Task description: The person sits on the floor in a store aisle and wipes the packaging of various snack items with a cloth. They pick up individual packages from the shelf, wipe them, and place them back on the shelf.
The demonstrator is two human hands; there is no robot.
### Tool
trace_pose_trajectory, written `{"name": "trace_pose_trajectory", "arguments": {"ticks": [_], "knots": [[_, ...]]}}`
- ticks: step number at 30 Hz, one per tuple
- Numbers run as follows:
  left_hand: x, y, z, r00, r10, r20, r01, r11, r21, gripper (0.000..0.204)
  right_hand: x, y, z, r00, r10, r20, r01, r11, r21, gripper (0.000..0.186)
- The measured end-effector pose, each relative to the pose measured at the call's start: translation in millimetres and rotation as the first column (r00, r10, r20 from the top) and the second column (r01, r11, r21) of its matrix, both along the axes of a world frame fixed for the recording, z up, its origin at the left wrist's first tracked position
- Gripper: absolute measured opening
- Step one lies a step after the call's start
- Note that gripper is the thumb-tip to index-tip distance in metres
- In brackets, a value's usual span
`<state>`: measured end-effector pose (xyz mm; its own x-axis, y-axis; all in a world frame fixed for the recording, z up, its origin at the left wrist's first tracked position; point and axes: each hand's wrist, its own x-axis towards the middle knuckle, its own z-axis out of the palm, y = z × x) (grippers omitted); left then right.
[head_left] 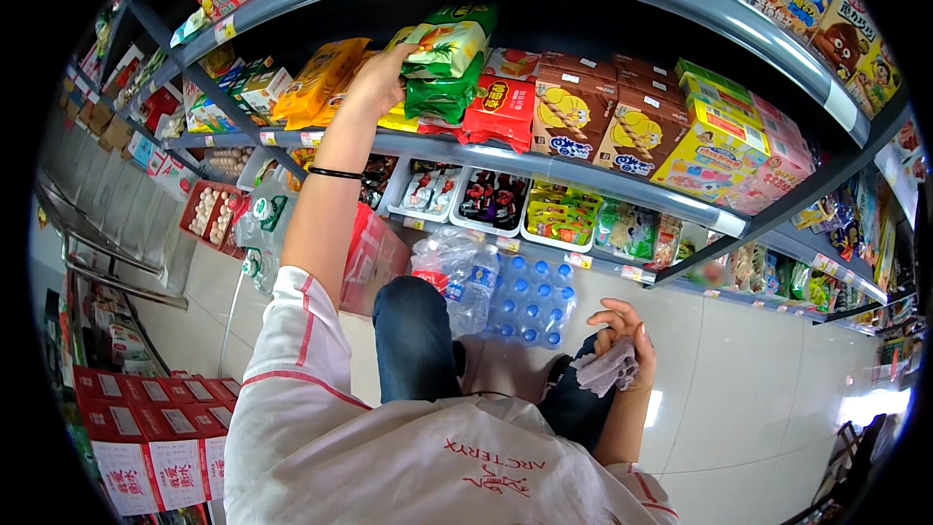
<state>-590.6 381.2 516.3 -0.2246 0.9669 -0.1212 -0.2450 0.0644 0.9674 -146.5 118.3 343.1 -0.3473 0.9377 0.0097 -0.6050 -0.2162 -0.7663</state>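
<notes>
My left hand [381,83] reaches to the middle shelf, with its fingers closed on the left edge of a green and white snack bag [445,49]. That bag lies on top of darker green bags [442,99]. Part of the grip is hidden behind the bag. Yellow bags [321,83] are to the left of my hand, and red bags [502,109] sit right of the green stack. My right hand [632,335] is low over the floor near my knee, holding a crumpled grey cloth [607,369] against the palm.
Brown boxes [573,112] and yellow boxes [714,151] fill the shelf's right part. White trays of small packets [562,219] line the lower shelf. A shrink-wrapped pack of blue-capped bottles [533,299] stands on the floor between my legs. Red cartons [160,418] are stacked at left.
</notes>
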Motion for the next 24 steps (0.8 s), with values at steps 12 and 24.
{"name": "trace_pose_trajectory", "arguments": {"ticks": [12,24], "knots": [[13.6,-8.8,-12.1,0.934,0.349,-0.077,-0.331,0.926,0.180,0.034,0.6,-1.3,1.9,1.000,-0.009,-0.013,0.009,1.000,0.009,0.069],[93.9,-62.0,-3.7,0.266,0.735,-0.624,-0.114,0.667,0.737,0.100,2.6,-1.4,-5.9,0.999,-0.024,-0.023,0.025,0.999,0.020,0.071]]}}
